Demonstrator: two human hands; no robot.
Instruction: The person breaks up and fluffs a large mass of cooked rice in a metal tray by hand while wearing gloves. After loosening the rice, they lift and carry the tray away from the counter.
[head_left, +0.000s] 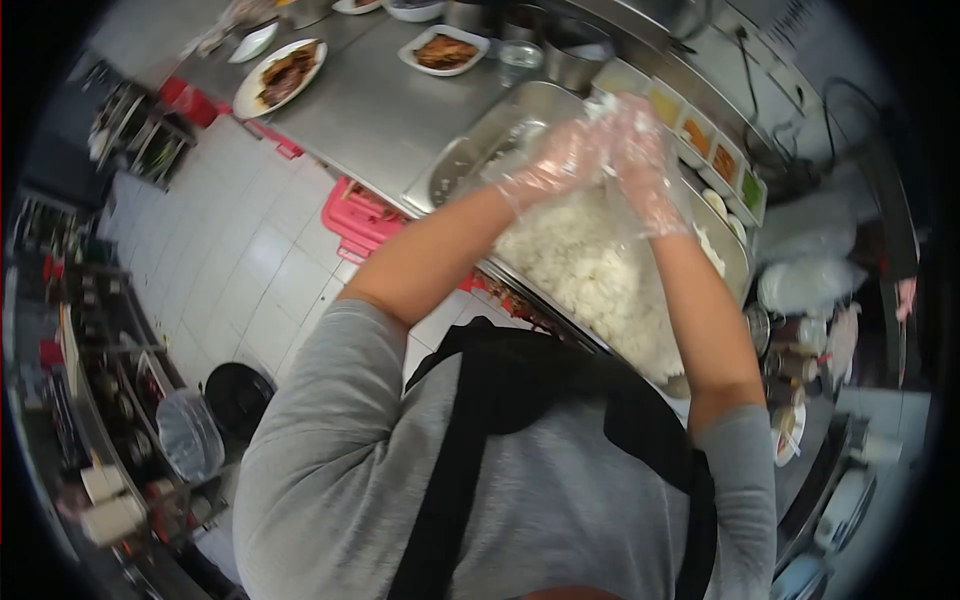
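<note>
Our left hand (565, 158) and right hand (638, 140): gloved, part-curled together, contents we cannot tell; loose plastic, if snagged, could tear into rice (590, 270).

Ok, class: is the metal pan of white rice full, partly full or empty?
Partly full: rice covers much of the pan, but bare metal shows at its far end.

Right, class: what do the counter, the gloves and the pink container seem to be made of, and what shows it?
Counter: metal, probably stainless steel, dull satin; grey with soft reflections.
Gloves: thin clear plastic film, glossy; skin shows through, with crinkled highlights.
Pink container: likely moulded plastic, smooth; even colour and rounded corners suggest it.
</note>
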